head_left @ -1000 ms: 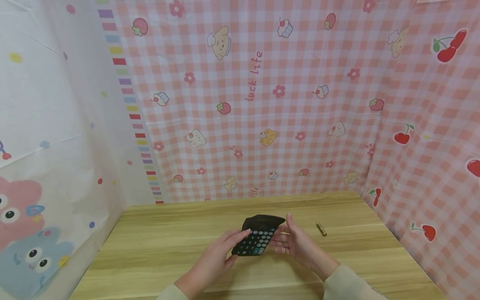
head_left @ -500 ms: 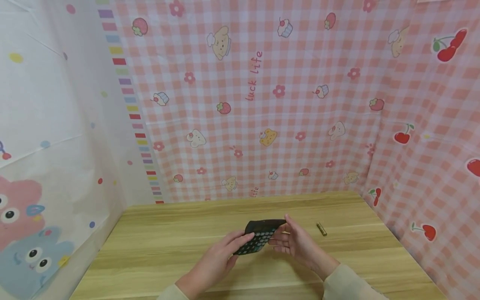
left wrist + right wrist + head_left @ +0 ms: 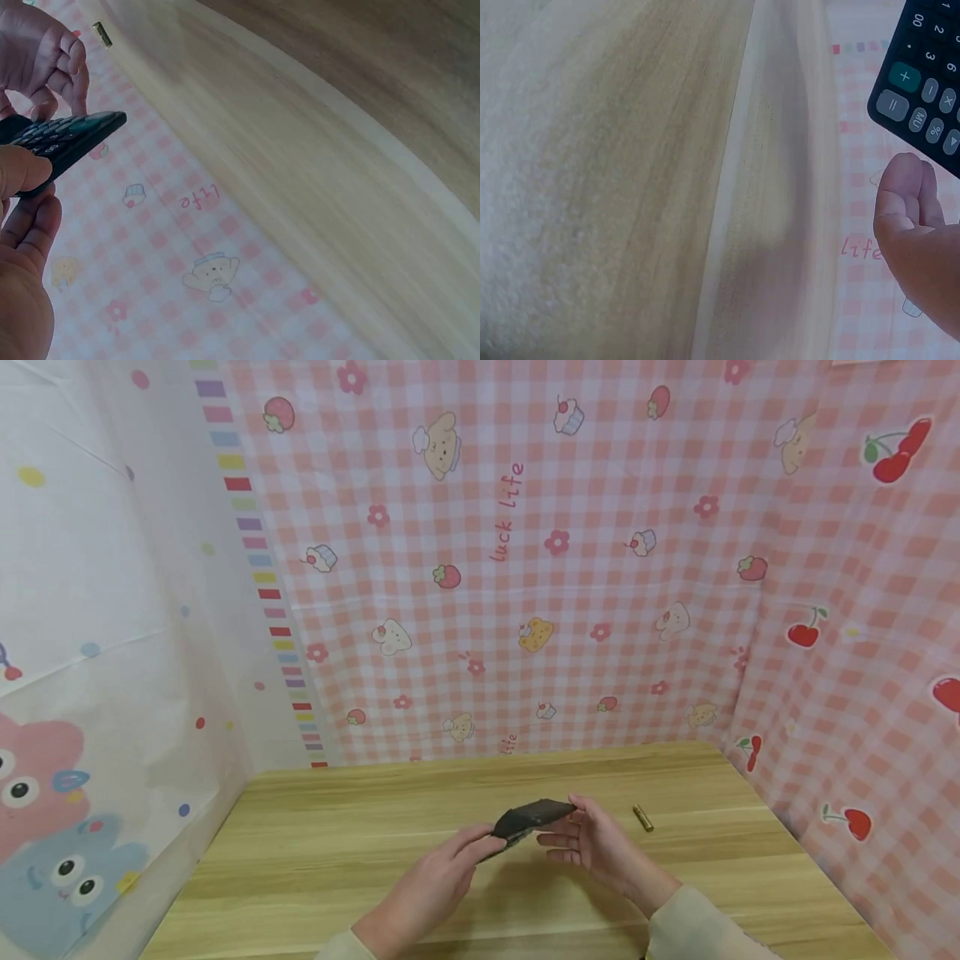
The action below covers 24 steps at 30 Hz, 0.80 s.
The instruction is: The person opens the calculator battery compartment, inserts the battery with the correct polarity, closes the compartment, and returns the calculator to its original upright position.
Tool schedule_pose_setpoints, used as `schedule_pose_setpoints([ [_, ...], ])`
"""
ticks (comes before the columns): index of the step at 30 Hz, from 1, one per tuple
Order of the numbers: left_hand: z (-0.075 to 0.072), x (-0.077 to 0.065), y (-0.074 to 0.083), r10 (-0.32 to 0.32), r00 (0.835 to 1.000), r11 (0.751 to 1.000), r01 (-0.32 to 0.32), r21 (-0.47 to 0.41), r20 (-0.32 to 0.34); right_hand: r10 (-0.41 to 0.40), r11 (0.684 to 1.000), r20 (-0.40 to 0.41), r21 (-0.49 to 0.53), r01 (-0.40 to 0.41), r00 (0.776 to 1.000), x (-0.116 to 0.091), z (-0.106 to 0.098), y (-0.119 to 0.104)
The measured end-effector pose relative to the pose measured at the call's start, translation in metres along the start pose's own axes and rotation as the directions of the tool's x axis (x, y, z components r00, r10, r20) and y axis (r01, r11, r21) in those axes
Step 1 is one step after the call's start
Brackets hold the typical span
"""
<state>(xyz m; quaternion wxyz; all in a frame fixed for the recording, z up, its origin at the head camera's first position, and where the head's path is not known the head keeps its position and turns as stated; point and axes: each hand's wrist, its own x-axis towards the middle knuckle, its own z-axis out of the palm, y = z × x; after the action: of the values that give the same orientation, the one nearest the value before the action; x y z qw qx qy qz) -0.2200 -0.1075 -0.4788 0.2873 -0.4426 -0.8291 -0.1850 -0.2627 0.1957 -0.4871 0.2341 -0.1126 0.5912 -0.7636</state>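
A black calculator (image 3: 534, 814) is held above the table, tilted so that its keys are mostly turned out of sight in the head view. Its dark keypad with grey and green keys shows in the right wrist view, where the calculator (image 3: 922, 79) is cut off by the frame. My left hand (image 3: 438, 877) grips the near left end, thumb on the key side and fingers beneath. On the far right corner, my right hand (image 3: 600, 843) has its thumb at the edge, while its other fingers bend below. A gold-coloured battery (image 3: 642, 817) lies to the right of that hand.
The wood-patterned table (image 3: 315, 835) has pink checked cloth (image 3: 480, 610) hanging behind it and to its right. White cloth (image 3: 112, 568) with cartoon prints hangs on the left. Light sleeves (image 3: 697, 931) cover the forearms.
The calculator has tipped between both hands, its keypad turning away from the head view until mainly its dark edge shows. Both hands have shifted only slightly; the battery has stayed put.
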Motion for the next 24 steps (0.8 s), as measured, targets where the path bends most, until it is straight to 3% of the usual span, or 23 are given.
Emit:
schedule_pose_setpoints([
  [8, -0.0023, 0.0012, -0.0033, -0.037, 0.996, 0.996, 0.044, 0.08, -0.084, 0.001, 0.999, -0.027, -0.036, -0.002, 1.0, -0.0023, 0.0001, 0.005],
  [14, -0.0032, -0.0017, -0.0067, -0.066, 0.994, 0.993, 0.074, 0.088, -0.082, 0.006, 0.997, -0.047, -0.077, -0.01, 0.999, -0.0021, -0.0003, 0.0053],
  [24, -0.0033, -0.0039, -0.0082, -0.093, 0.994, 0.992, 0.097, 0.078, -0.059, -0.001, 0.992, 0.043, -0.124, 0.006, 0.999, -0.0009, -0.0091, 0.0057],
])
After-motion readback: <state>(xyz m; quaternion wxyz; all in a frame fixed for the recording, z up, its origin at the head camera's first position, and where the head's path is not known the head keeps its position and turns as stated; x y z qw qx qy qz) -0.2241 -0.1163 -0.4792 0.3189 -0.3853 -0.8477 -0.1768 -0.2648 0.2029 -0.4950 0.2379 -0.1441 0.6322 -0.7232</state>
